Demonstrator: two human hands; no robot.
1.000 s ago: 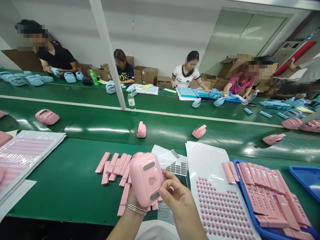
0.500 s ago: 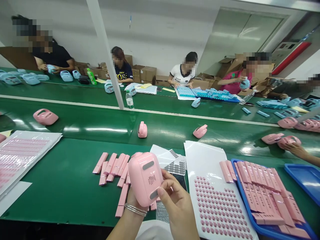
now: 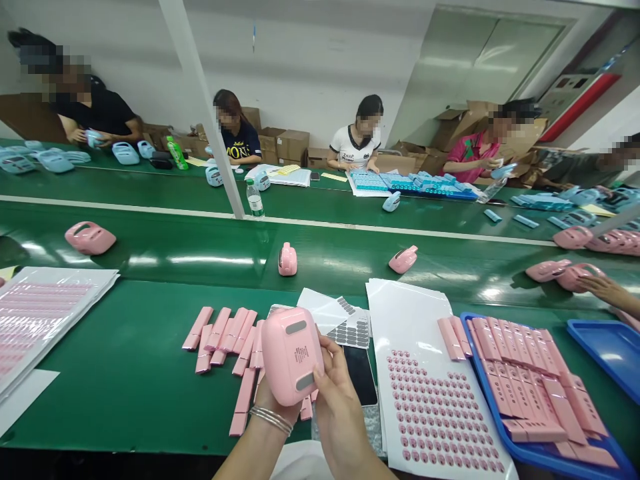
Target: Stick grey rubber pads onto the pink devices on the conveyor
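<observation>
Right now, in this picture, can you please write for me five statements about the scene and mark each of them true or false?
1. The left hand and the right hand are both on the pink case. True.
2. The bracelets circle the right wrist. False: they circle the left wrist.
3. The clear bottle beside the white post lies on its side. False: it stands upright.
4. Two grey patches show on the pink case. True.
5. The blue tray next to the sticker sheet holds pink strips. True.
</observation>
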